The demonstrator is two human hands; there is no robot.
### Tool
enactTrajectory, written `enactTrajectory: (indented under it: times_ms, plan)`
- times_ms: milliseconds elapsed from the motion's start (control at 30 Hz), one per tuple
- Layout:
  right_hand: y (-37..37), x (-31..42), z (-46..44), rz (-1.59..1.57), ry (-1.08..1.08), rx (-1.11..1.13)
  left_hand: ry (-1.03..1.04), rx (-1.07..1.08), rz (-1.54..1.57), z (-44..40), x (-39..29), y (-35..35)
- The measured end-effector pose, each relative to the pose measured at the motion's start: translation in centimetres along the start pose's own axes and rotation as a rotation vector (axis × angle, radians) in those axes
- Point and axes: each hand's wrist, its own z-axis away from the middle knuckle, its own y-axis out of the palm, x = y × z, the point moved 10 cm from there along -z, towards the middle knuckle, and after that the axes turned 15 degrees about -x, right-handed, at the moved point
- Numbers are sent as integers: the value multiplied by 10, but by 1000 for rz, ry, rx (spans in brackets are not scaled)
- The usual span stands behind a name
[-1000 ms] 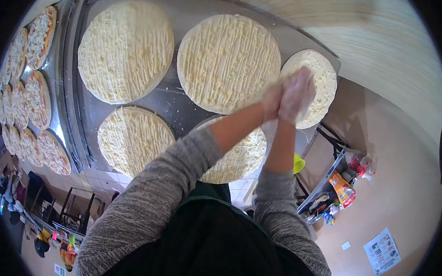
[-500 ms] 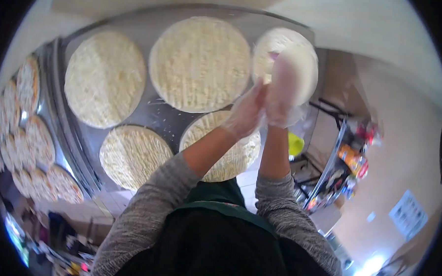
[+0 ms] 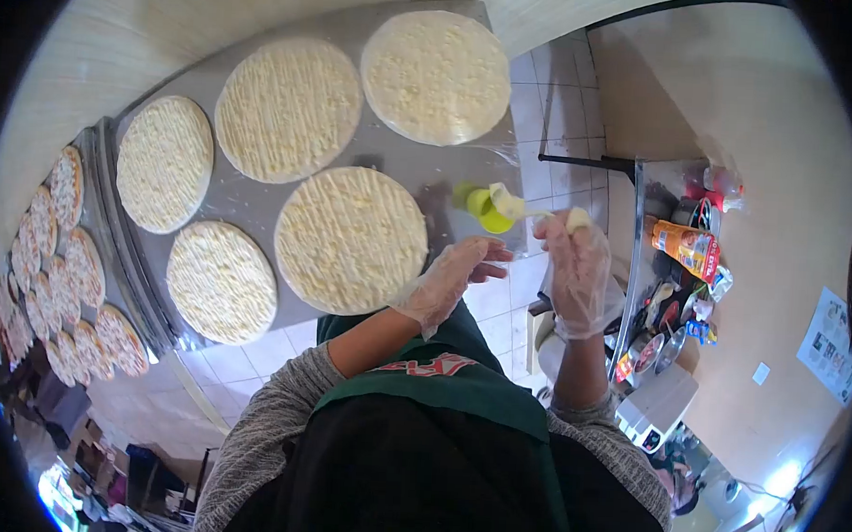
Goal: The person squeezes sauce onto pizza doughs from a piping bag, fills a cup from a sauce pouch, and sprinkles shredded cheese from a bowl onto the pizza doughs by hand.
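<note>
1. A pale, long-handled tool [image 3: 507,202] is held by the right hand [image 3: 578,268] at the bright yellow-green plastic cup [image 3: 494,220].
2. The left hand [image 3: 451,281] is held loosely open.
3. Flat, round, cream-topped doughs [image 3: 351,241] are set on the grey metal table [image 3: 434,171].

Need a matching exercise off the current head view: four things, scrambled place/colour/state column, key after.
1. left hand
2. right hand
3. cup
4. packet

A. orange, among things on the rack
B. holding the pale-headed utensil
C. fingers apart, nothing visible in them
D. yellow-green, near the edge of the table

Pairs: 1-C, 2-B, 3-D, 4-A
</note>
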Motion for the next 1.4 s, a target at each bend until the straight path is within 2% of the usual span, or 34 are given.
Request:
enactTrajectory:
  times_ms: [167,233,267,300,367,400,433,500,600,667,700,767,800,933,1000,1033,1100,1133,1200,1233,1300,1333,1400]
  plan:
    - [-16,-60,-9,-116,-100,61,120,-245,-46,-16,52,18]
    - [-21,-73,-8,-169,-152,75,278,-514,-364,-15,50,9]
    - [-23,-79,-7,-168,-159,88,375,-570,-546,-13,42,11]
    - [-25,-81,-6,-183,-175,95,389,-588,-544,-13,43,14]
    - [-34,-71,-1,-129,-354,80,492,-772,-739,0,28,18]
    - [-37,-69,0,-140,-368,83,419,-745,-691,5,24,26]
    - [-37,-70,0,-150,-312,110,430,-759,-687,5,24,29]
    - [-36,-72,0,-170,-266,139,761,-876,-845,21,-4,45]
    - [-24,-82,0,-181,-272,161,828,-868,-1004,23,-17,64]
    - [-5,-86,6,-100,-417,195,871,-907,-1033,7,-14,62]
    - [-1,-89,6,-104,-423,190,909,-939,-1057,-3,-12,57]
    - [11,-84,14,36,-590,226,896,-901,-1045,-31,-4,40]
    - [-7,-67,13,5,-669,116,874,-859,-1031,-37,-3,37]
    - [-22,-94,-10,-114,-529,18,819,-865,-1108,-44,-1,21]
    - [-14,-121,-23,-450,-275,143,769,-794,-1156,-56,7,12]
    - [-13,-128,-20,-449,-275,141,770,-792,-1156,-59,11,10]
    - [-2,-141,-15,-187,-140,164,979,-788,-962,-35,-9,27]
    - [3,-136,-12,-189,-141,160,982,-787,-964,-35,-10,29]
    - [5,-107,0,-121,-364,31,933,-809,-1152,-40,-8,34]
    - [12,-104,0,-121,-362,25,937,-804,-1155,-39,-8,37]
    - [19,-83,-1,-228,-499,-12,854,-812,-1281,-37,-8,44]
    - [25,-91,-6,-230,-384,8,859,-810,-1284,-31,-11,48]
    - [22,-92,-7,-276,-378,25,990,-705,-1088,-13,-21,59]
